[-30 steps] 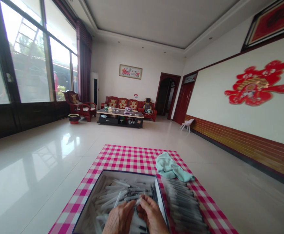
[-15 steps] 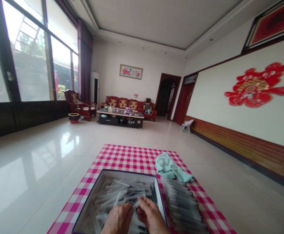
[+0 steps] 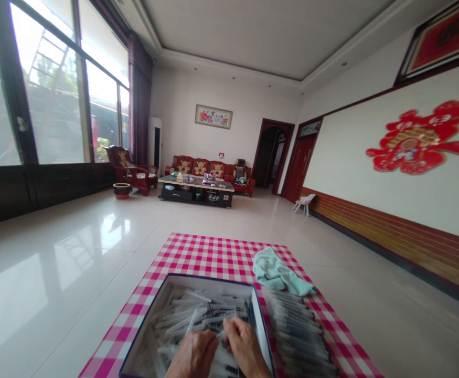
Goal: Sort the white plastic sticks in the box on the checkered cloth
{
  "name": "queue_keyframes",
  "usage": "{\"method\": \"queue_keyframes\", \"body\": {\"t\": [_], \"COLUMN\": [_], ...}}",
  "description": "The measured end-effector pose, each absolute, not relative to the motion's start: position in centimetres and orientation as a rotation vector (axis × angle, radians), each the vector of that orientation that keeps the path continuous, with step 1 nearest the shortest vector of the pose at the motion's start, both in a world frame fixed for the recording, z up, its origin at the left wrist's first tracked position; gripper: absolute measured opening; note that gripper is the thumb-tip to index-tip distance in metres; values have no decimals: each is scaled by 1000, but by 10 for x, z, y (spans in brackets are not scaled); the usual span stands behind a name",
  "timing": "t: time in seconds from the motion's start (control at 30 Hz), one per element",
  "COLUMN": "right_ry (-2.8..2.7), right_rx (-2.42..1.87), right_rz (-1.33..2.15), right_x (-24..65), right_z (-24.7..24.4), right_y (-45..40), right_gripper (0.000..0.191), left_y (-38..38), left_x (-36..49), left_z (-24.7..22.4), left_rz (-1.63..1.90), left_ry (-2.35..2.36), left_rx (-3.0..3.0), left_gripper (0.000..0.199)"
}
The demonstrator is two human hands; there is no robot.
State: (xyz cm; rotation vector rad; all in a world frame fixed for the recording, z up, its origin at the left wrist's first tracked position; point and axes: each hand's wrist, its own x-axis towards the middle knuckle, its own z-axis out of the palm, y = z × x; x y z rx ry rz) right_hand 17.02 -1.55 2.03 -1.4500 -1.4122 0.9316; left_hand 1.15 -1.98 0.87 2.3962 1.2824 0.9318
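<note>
My left hand [image 3: 194,353] and my right hand [image 3: 245,345] are close together over the near part of a shallow, dark-edged box [image 3: 209,278]. Both have their fingers closed in a pinch. A bit of a translucent pen barrel [image 3: 220,336] shows between the fingertips; most of it is hidden by the fingers. Beneath and beyond the hands, the box holds a loose heap of translucent pen barrels [image 3: 184,315] and thin black pen parts [image 3: 248,311]. Right of the box, many pens [image 3: 302,333] with dark ends lie side by side in a blurred row.
A pink-and-white checked cloth [image 3: 213,252] covers the table. A crumpled mint-green towel [image 3: 278,270] lies past the row of pens. Across the tiled floor [image 3: 91,252] stand a coffee table [image 3: 195,191], a wooden sofa [image 3: 200,165] and a small pale chair [image 3: 303,203].
My hands stay over the box, with the fingertips slightly shifted and the small translucent piece now less visible. The whole view has slid slightly, so everything appears a little farther right.
</note>
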Motion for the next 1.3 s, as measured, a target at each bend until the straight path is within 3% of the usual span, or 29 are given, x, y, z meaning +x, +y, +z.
{"method": "queue_keyframes", "body": {"t": [0.1, 0.37, 0.67, 1.0, 1.2, 1.3], "right_ry": [-1546, -1528, -1509, -1392, -1303, -1233], "right_rx": [-1438, -1460, -1543, -1501, -1437, -1270], "right_rz": [750, 721, 709, 870, 1173, 1349], "right_x": [173, 171, 166, 169, 171, 171], "right_z": [23, 10, 10, 12, 21, 25], "right_y": [-15, -10, -8, -8, -16, -22], "right_gripper": [47, 36, 49, 13, 56, 43], "left_y": [-21, -24, -23, -20, -12, -7], "left_x": [12, 13, 16, 18, 13, 10], "left_z": [10, 18, 15, 10, -5, -9], "left_rz": [914, 837, 801, 780, 1113, 1270], "left_ry": [1284, 1192, 1219, 1262, 1177, 1047], "left_rx": [2426, 2460, 2562, 2666, 2538, 2452], "left_gripper": [30, 32, 26, 23, 24, 39]}}
